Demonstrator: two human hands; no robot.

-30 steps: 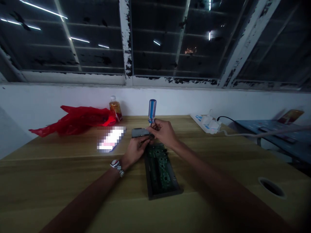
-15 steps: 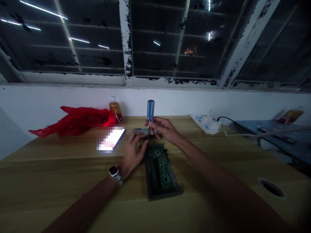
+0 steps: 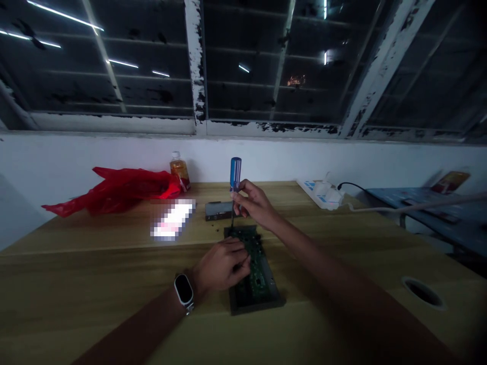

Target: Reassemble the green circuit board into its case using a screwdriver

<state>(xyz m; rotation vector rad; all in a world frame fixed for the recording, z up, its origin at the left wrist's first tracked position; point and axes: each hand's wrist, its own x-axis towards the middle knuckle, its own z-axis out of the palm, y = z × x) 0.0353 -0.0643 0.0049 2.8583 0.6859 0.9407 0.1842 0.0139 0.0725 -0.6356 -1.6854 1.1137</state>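
Observation:
My right hand (image 3: 254, 204) is closed round the lower handle of a screwdriver (image 3: 235, 172) with a blue and clear striped grip. It stands nearly upright, its shaft reaching down to the far left corner of a dark shallow housing (image 3: 256, 307). Inside that housing lies a green circuit board (image 3: 259, 276). Over the housing's left wall, my left hand (image 3: 224, 264) rests on the board with curled fingers; what they grip, if anything, is hidden. Just beyond the housing is a grey flat bar-shaped part (image 3: 218, 211), with tiny dark pieces (image 3: 217, 230) near it.
A lit phone (image 3: 173, 219) lies on the wooden table (image 3: 114, 284) to the left. Behind it are a red plastic bag (image 3: 125, 190) and a drink bottle (image 3: 179, 170). At the back right sits a power strip (image 3: 323, 193) with cables. A round hole (image 3: 423, 293) opens at right.
My left hand has moved from the screwdriver's shaft toward me, onto the housing and board, uncovering the grey part. The screwdriver has turned slightly in my right hand, staying upright.

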